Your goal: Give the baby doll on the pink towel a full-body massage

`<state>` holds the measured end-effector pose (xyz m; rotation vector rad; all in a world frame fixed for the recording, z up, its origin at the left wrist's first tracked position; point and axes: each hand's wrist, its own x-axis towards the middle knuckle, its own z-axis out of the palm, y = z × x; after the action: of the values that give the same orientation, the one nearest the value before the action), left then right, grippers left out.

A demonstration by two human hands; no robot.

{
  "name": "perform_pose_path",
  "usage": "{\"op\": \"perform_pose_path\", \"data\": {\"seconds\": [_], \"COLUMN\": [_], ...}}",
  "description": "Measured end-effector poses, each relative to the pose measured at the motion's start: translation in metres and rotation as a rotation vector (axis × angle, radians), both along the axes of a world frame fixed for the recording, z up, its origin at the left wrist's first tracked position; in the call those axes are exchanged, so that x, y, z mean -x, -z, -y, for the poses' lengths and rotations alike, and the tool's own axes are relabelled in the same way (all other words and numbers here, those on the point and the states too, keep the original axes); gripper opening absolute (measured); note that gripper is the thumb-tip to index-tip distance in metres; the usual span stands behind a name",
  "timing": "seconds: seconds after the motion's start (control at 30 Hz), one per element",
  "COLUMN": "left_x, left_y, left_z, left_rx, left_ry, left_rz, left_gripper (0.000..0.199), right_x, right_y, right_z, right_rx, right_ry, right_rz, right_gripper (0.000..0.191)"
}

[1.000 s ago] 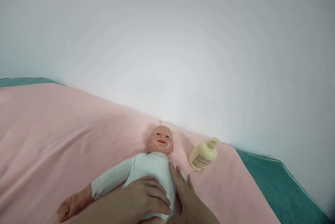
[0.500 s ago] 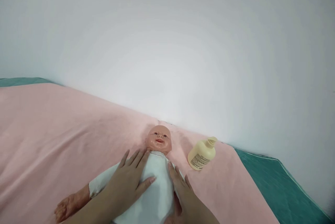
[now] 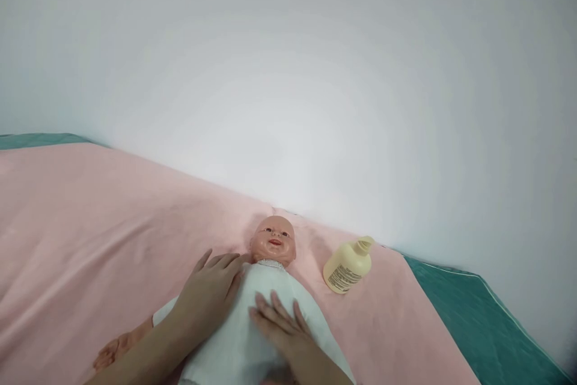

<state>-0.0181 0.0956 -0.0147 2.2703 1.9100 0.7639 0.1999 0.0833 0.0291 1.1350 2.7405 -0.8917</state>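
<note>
A baby doll (image 3: 273, 241) in a white garment (image 3: 247, 337) lies face up, its head toward the wall. Over the doll's shoulder at left rests my left hand (image 3: 210, 289), fingers bent over the edge near the neck, holding nothing. My right hand (image 3: 286, 328) lies with fingers spread on the middle of the doll's chest, slightly blurred. The doll's bare hand (image 3: 108, 354) sticks out beside my left forearm. To the right of the doll stands a pale yellow pump bottle (image 3: 347, 267), untouched, with printed text on its side.
A pink cloth (image 3: 81, 211) lies under the doll and bottle. Green fabric (image 3: 491, 319) shows at the right and at the far left. Behind rises a white wall (image 3: 288, 72) with a grey patch near the top left.
My right hand has moved left from the doll's side onto its chest. My left hand has shifted slightly left, its thumb drawn in from the chest toward the fingers.
</note>
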Motion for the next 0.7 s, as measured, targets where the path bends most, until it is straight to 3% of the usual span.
{"op": "perform_pose_path", "data": {"seconds": [0.17, 0.27, 0.37, 0.43, 0.53, 0.6, 0.7], "left_x": [-0.009, -0.021, -0.030, -0.031, -0.027, -0.024, -0.021], "left_y": [-0.011, -0.026, -0.046, -0.052, -0.043, -0.029, -0.008], "left_z": [0.011, 0.024, 0.034, 0.035, 0.030, 0.025, 0.018], "left_rx": [-0.074, -0.074, 0.041, 0.123, 0.124, 0.048, -0.058], "left_ry": [0.183, 0.463, 0.760, 0.849, 0.829, 0.717, 0.503], "left_rz": [0.126, 0.155, 0.087, 0.025, 0.000, 0.029, 0.049], "left_gripper": [0.039, 0.034, 0.030, 0.031, 0.038, 0.040, 0.042], "right_x": [-0.017, -0.017, 0.016, 0.050, 0.072, 0.051, -0.005], "right_y": [-0.014, -0.009, -0.010, -0.016, -0.021, -0.017, -0.003], "right_z": [-0.003, -0.015, -0.048, -0.074, -0.091, -0.079, -0.044], "right_rx": [0.158, 0.130, 0.088, 0.067, 0.063, 0.055, 0.071], "right_ry": [0.202, 0.309, 0.385, 0.397, 0.532, 0.446, 0.368], "right_rz": [0.037, 0.067, 0.061, 0.040, 0.074, 0.076, 0.104], "right_gripper": [0.104, 0.102, 0.091, 0.090, 0.091, 0.093, 0.096]}}
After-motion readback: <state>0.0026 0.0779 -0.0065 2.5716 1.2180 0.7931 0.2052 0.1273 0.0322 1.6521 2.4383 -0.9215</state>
